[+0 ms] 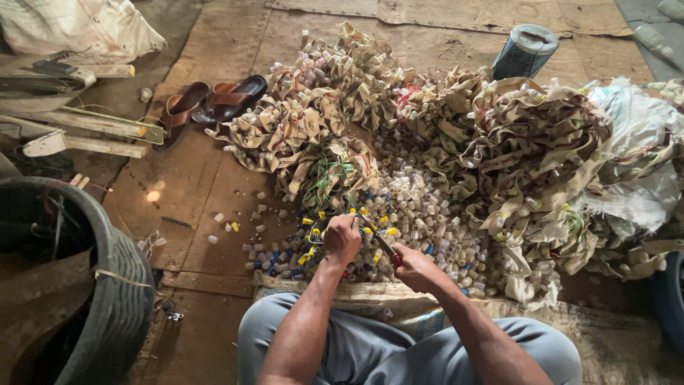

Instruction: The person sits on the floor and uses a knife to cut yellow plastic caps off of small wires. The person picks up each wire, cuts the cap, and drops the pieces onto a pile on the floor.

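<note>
Clamped in the right hand (pixel 415 265) is a red-handled cutter (pixel 385 247), its tip meeting the bit of strap pinched shut in the left hand (pixel 343 237), over the loose plastic vials (pixel 420 207) at the mat's near edge. Cutting goes best, I judge, with the strap taut, blade close to the vial, fingers behind it.

The person wears loose grey-blue trousers (pixel 370 349) of thin, slightly creased cloth, which cover both knees at the lower edge of the view. Both forearms are bare, with no sleeves reaching them. The left hand (pixel 342 239) and the right hand (pixel 417 269) carry no gloves, rings, watch or bands that can be made out.
</note>
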